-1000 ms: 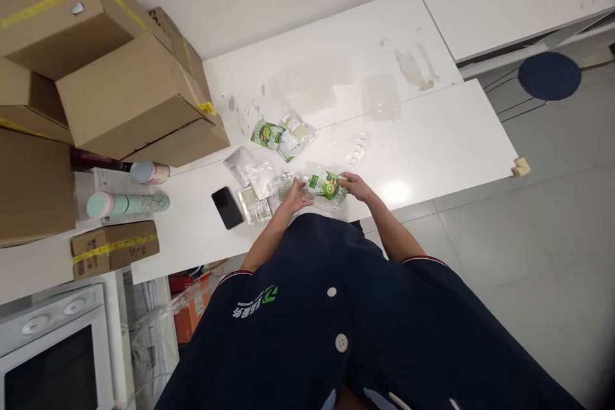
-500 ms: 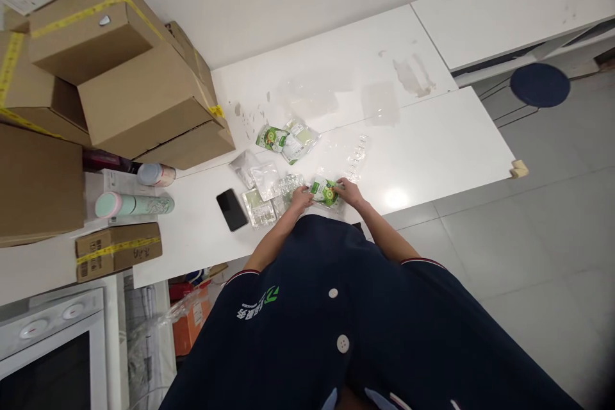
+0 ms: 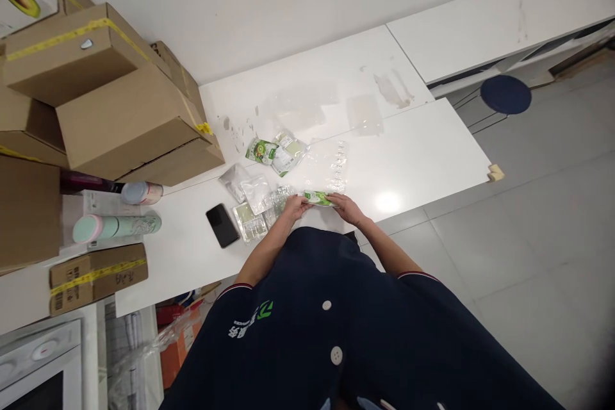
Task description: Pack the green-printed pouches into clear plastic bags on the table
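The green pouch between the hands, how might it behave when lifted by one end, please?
The green pouch would probably flex, as its packaging looks like thin film. A released end may droop, since the left hand and right hand each steady one. Rolling seems unlikely, given its slim profile.

Smooth, glossy plastic pouch [image 3: 316, 198]
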`<state>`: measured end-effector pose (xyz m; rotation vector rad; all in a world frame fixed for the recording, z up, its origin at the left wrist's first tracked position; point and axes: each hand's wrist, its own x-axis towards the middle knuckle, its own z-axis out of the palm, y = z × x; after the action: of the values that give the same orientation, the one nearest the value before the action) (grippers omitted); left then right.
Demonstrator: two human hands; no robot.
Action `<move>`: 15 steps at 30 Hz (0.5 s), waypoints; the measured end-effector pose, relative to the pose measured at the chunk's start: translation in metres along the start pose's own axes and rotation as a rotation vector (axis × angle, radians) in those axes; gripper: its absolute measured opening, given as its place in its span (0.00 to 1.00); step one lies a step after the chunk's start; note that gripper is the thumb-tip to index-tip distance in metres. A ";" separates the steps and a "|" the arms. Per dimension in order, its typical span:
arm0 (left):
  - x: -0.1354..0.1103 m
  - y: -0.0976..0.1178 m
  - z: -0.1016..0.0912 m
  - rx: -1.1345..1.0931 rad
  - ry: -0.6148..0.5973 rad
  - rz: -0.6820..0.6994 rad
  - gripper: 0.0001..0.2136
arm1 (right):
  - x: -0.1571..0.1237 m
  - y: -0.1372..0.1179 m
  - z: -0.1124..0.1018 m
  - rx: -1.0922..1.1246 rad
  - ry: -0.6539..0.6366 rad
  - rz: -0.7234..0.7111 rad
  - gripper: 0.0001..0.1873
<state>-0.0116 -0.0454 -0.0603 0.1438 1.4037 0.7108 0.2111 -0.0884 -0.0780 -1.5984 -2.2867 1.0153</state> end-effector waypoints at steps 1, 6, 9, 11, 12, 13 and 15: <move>-0.001 0.003 0.002 -0.035 -0.020 0.005 0.13 | 0.007 0.003 -0.007 0.067 -0.010 0.016 0.24; -0.006 0.007 0.008 -0.031 0.052 0.142 0.17 | 0.055 0.016 -0.050 0.214 -0.088 0.132 0.19; -0.007 -0.003 0.009 0.349 0.078 0.385 0.11 | 0.085 0.023 -0.069 0.136 -0.176 0.205 0.15; -0.005 -0.007 0.010 0.682 0.001 0.596 0.08 | 0.100 0.028 -0.075 0.082 -0.211 0.244 0.13; -0.003 -0.008 0.011 0.844 -0.057 0.696 0.11 | 0.106 0.030 -0.076 0.063 -0.219 0.255 0.12; 0.000 -0.007 0.012 0.998 -0.111 0.782 0.16 | 0.111 0.032 -0.076 0.050 -0.223 0.259 0.11; 0.009 -0.002 0.016 1.280 -0.167 0.889 0.26 | 0.119 0.036 -0.074 0.032 -0.232 0.258 0.11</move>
<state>0.0038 -0.0373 -0.0661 1.8592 1.4103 0.3557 0.2267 0.0550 -0.0727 -1.8878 -2.2273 1.3560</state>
